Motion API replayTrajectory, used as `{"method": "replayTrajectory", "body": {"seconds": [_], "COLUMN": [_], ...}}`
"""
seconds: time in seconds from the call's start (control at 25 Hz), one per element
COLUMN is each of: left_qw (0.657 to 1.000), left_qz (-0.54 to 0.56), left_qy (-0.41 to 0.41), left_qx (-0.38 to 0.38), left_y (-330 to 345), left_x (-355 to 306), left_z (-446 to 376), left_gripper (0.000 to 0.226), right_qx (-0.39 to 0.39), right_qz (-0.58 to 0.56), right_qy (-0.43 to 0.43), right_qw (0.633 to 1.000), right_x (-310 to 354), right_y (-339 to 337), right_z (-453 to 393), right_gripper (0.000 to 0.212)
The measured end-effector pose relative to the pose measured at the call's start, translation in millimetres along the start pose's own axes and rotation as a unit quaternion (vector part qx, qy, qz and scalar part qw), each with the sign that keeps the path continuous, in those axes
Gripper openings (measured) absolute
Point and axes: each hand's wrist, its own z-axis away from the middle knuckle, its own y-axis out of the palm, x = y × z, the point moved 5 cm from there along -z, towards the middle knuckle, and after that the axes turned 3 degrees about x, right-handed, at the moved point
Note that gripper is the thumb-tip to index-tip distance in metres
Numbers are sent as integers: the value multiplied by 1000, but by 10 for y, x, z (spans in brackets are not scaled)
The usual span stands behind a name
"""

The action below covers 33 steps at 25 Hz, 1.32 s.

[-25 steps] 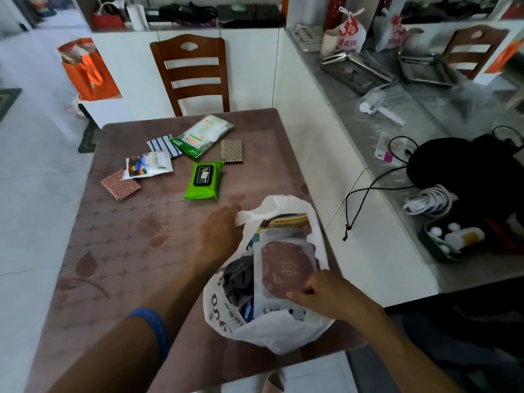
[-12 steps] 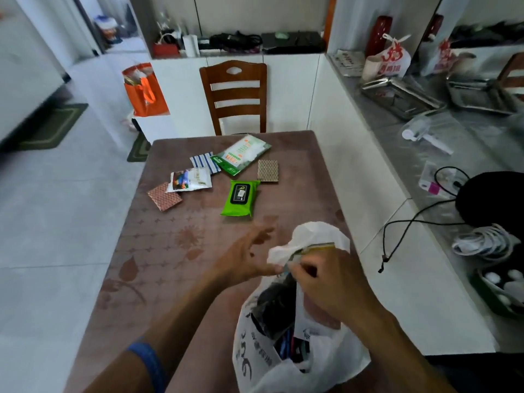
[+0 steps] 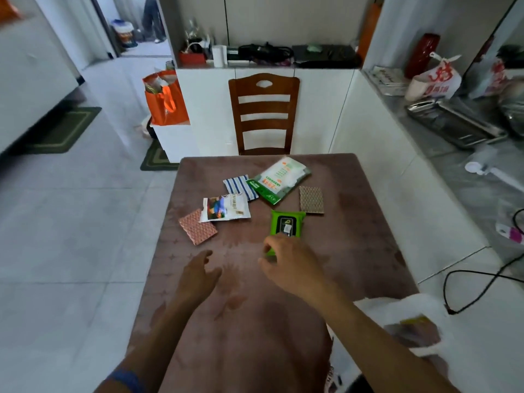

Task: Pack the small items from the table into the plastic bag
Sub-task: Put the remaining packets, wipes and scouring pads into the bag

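The green wipes pack [image 3: 287,224] lies mid-table, and my right hand [image 3: 289,260] has its thumb and fingers curled around the pack's near end. To the left, my left hand [image 3: 198,272] hovers just above the table [image 3: 368,236], fingers apart and holding nothing. Farther back lie a striped packet [image 3: 241,187], a white-and-green pouch [image 3: 280,180], a brown patterned square [image 3: 311,199], a white pictured packet [image 3: 225,211] and a reddish patterned square [image 3: 198,230]. The white plastic bag [image 3: 419,310] sits at the table's near right corner, blurred, beyond my right forearm.
A wooden chair [image 3: 263,114] stands at the table's far edge against white cabinets. At the right runs a grey counter [image 3: 453,165] with metal trays [image 3: 453,126] and a black cable [image 3: 476,282]. An orange bag [image 3: 166,102] sits on a low white stand at the back left.
Both hands left the bag's mouth and moved forward over the table. My right hand has reached the green wipes pack. The view has tilted up, leaving the bag at the lower right.
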Motion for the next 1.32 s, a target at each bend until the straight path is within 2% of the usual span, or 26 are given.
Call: {"method": "replayTrajectory", "body": {"seconds": [0.16,0.28,0.4,0.48,0.52,0.56,0.6,0.64,0.68,0.72,0.76,0.84,0.92,0.96,1.0,1.08,1.12,1.2,1.28,1.32], "left_qw": [1000,994,972,966,970,979,993,996,978,955,941,934,929,929,931,929,923,903,917,933], "left_qz": [-23,61,136,144,146,127,54,-68,-192,-272,-307,-321,-340,-344,-340,-343,-349,-366,-293,-233], "left_qy": [-11,-90,-176,-189,-176,-150,-102,-39,6,30,34,26,17,14,19,37,57,113,146,140], "left_qx": [14,-9,-78,-98,-85,-58,-13,36,82,115,139,155,143,139,134,134,150,194,229,234], "left_y": [-2,104,101,137,215,342,519,723,898,1030,1113,1174,1165,1160,1154,1162,1191,1320,1414,1412], "left_x": [89,323,545,614,617,622,608,588,588,603,610,621,580,553,517,575,662,831,828,671], "left_z": [-752,-1162,-1397,-1471,-1461,-1412,-1318,-1184,-1026,-891,-787,-699,-724,-735,-721,-679,-650,-593,-435,-272], "left_gripper": [61,59,52,45,42,41,45,55,66,76,86,101,106,106,104,99,97,96,89,79], "right_qx": [30,6,-33,-19,-1,23,42,50,50,50,60,90,111,111,104,90,84,49,30,21], "right_qz": [-2,-80,-150,-205,-191,-136,-67,-12,20,37,44,33,-48,-145,-276,-530,-617,-716,-769,-781], "right_qy": [89,218,356,401,408,408,400,387,373,363,355,338,347,368,390,389,366,315,284,267], "right_qw": [996,973,922,893,893,902,913,921,926,930,932,936,930,912,872,748,691,621,572,564], "right_x": [-396,-923,-1442,-1598,-1616,-1602,-1584,-1575,-1566,-1581,-1611,-1649,-1628,-1558,-1426,-1015,-795,-481,-273,-222], "right_y": [307,612,903,1152,1270,1378,1459,1516,1528,1523,1513,1494,1495,1483,1447,1358,1300,1089,801,623], "right_z": [-649,-1002,-1285,-1462,-1528,-1578,-1612,-1641,-1669,-1690,-1691,-1631,-1483,-1355,-1208,-853,-686,-297,175,427], "right_gripper": [30,45,83,108,115,118,119,118,117,115,114,112,113,111,106,94,89,81,67,57]}}
